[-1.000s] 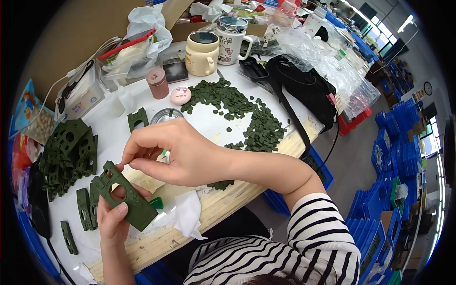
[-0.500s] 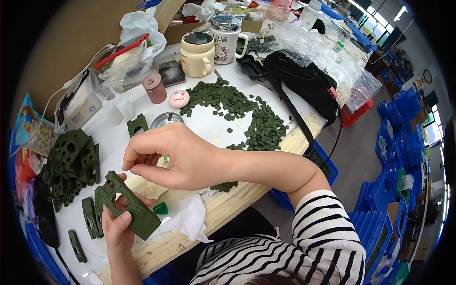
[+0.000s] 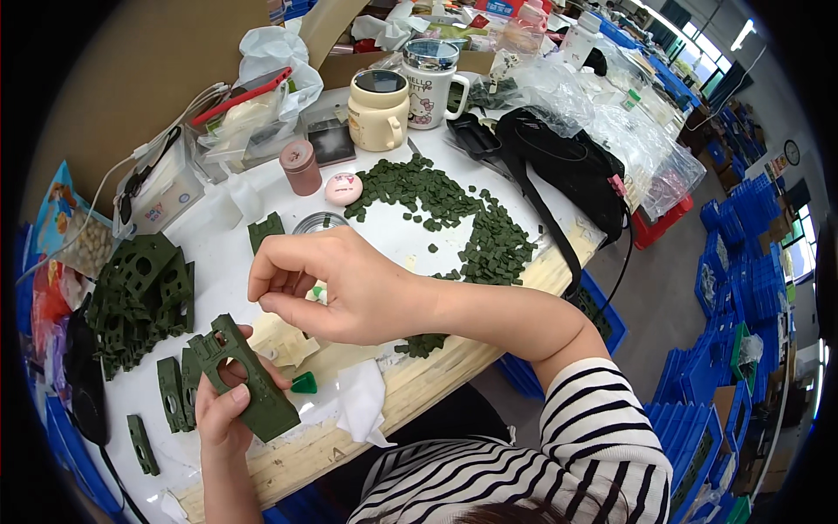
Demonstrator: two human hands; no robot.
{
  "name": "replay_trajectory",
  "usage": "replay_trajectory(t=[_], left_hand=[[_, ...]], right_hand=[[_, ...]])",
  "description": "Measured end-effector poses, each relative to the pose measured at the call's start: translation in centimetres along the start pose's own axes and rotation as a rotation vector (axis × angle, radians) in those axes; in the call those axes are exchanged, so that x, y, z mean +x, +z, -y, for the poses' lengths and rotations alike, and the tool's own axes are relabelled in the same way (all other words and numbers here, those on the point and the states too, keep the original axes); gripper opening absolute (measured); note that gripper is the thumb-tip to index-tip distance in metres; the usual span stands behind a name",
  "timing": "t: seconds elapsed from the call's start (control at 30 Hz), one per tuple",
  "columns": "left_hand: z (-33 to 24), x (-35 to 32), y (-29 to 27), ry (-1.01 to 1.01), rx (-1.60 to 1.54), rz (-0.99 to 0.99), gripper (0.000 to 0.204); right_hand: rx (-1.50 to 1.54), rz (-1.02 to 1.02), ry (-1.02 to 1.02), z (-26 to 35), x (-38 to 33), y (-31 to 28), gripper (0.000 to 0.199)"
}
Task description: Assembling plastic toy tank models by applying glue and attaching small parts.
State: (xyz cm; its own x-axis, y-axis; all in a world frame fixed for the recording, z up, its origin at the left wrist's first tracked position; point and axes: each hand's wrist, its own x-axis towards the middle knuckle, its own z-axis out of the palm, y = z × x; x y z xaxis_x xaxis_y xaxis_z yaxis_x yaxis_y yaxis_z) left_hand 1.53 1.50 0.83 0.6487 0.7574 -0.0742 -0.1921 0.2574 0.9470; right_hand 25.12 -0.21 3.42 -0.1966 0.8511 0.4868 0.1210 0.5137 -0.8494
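Now the right hand [image 3: 336, 281] is hovering a bit farther from the green part [image 3: 268, 403], so only the left hand [image 3: 222, 426] is holding it, over the tabletop [image 3: 397, 234]. The right fingers [image 3: 272, 260] are pinching; I can't tell if anything's inside.

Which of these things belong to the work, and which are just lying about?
Likely part of the work:
holed green part in the left fingers
pile of similar green parts
small green pieces

Seemingly just lying about:
cream lidded mug
white lidded mug
black bag
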Motion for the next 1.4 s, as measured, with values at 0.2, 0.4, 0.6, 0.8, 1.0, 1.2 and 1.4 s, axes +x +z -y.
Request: replay_trajectory(t=[0.2, 0.4, 0.6, 0.8, 1.0, 1.2, 1.4], left_hand=[[0.0, 0.0, 0.3, -0.016, -0.147, 0.053, 0.064], [-0.2, -0.1, 0.2, -0.021, -0.169, 0.089, 0.063], [-0.8, -0.5, -0.3, -0.104, -0.147, 0.136, 0.061], [-1.5, -0.3, -0.6, -0.197, -0.160, 0.214, 0.057], [-1.5, -0.6, -0.9, -0.237, -0.156, 0.230, 0.051], [-1.3, -0.3, -1.4, -0.276, -0.136, 0.372, 0.048], [-1.2, 0.1, -2.0, -0.265, -0.420, 0.407, 0.076]], right_hand=[[0.000, 0.003, -0.010, 0.0, 0.1, -0.1, 0.008], [0.035, 0.045, 0.032, 0.5, 0.0, -0.2, 0.010], [-0.023, 0.032, 0.050, 0.4, 0.3, 0.3, 0.012], [-0.066, 0.074, 0.128, 0.8, 0.1, 0.2, 0.017], [-0.177, 0.168, 0.067, 1.0, 0.4, 1.1, 0.030], [-0.260, 0.260, -0.044, 1.1, 0.4, 0.7, 0.033], [-0.279, 0.254, -0.067, 1.3, 0.6, 0.3, 0.025]])
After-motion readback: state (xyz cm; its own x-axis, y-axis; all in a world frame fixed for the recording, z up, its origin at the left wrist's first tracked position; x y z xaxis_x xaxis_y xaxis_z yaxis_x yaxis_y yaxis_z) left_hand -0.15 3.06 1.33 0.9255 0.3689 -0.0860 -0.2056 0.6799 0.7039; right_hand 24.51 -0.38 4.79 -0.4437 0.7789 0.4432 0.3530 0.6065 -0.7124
